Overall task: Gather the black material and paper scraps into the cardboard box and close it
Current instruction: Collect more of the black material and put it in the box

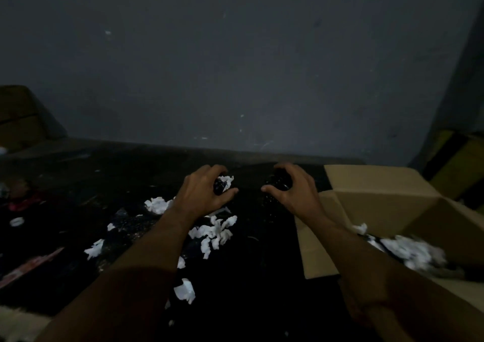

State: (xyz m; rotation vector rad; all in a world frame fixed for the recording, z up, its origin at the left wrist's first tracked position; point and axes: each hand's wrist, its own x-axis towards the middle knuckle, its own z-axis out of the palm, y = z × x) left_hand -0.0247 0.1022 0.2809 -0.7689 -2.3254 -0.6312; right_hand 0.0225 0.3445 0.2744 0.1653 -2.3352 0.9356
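Gripping a lump of black material [219, 186] and a white scrap [228, 179], the left hand [204, 192] curls tight. The right hand [293, 189] curls round more black material. Paper scraps [214, 230] lie on the dark desk [157, 163]. The cardboard box [320, 250] stands open on the right, with scraps inside.

A dim storeroom or packing area: a bare, scuffed grey wall [235, 66] rises behind a dark worktop [117, 163] strewn with white paper scraps [214, 231], an open cardboard box [379, 184] at one end, a second carton [18, 116] in the far left corner and yellow-and-black striping [455, 163] at the right edge.
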